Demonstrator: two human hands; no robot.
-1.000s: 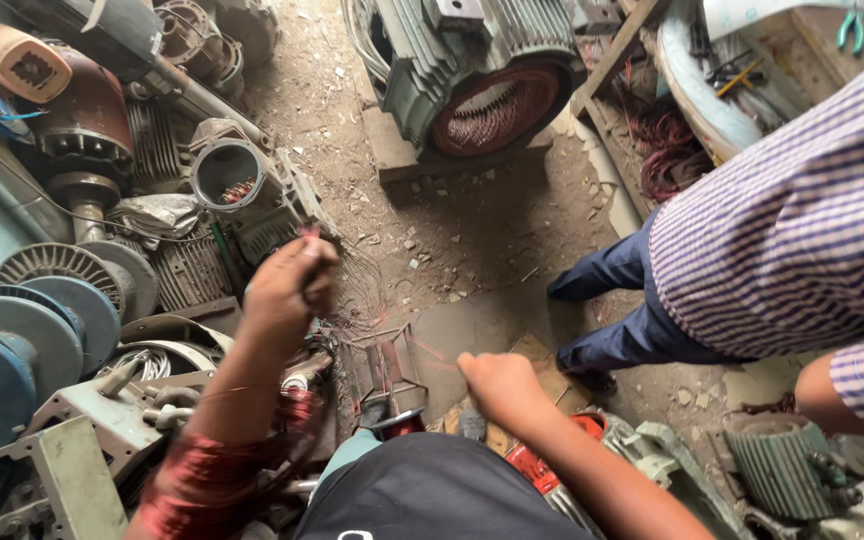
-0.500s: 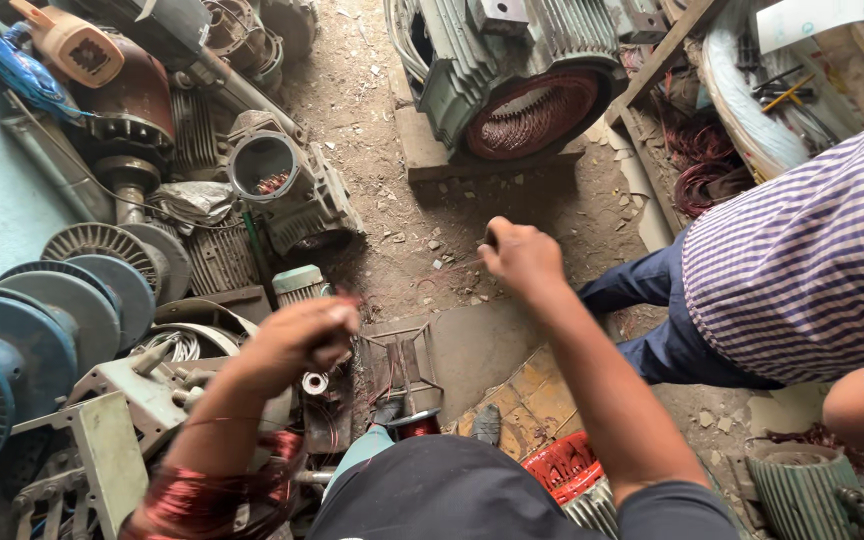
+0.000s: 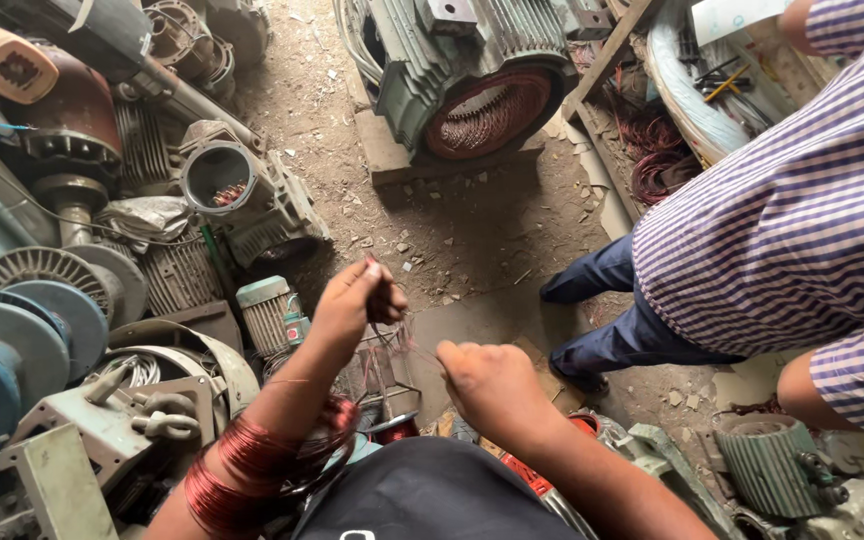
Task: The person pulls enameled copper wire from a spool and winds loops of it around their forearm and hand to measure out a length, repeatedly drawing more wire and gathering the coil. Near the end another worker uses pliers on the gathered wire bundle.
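Head view, now: both hands sit close together over the lap. Left hand [image 3: 352,300] is raised, fingers [image 3: 377,285] pinched tight on thin copper wire [image 3: 397,345]. Right hand [image 3: 487,385] is a loose fist just right of it and lower, gripping the other end of the same strands. The wire runs between the two hands, short and fairly taut, w/ a few loose strands fanning out below. A thick coil of red copper wire [image 3: 262,465] is looped round the left forearm near the elbow.

Vs. half a sec ago: the hands were well apart then, right arm stretched out toward the floor, left hand low by the small motor. Now the right has pulled back in and the left has come up, so the span between them has closed. Reads as one pull stroke done and the hands regripping on a fresh length, prob. feeding the coil on the arm.

Around: small green-capped motor [image 3: 267,310] just left of the left hand; big motor shell w/ copper windings [image 3: 487,95] on the dirt floor [image 3: 452,230] ahead; fan covers [image 3: 22,320] far left. Another person in a striped shirt [image 3: 782,220] stands at right, shoes near the right hand but apart.
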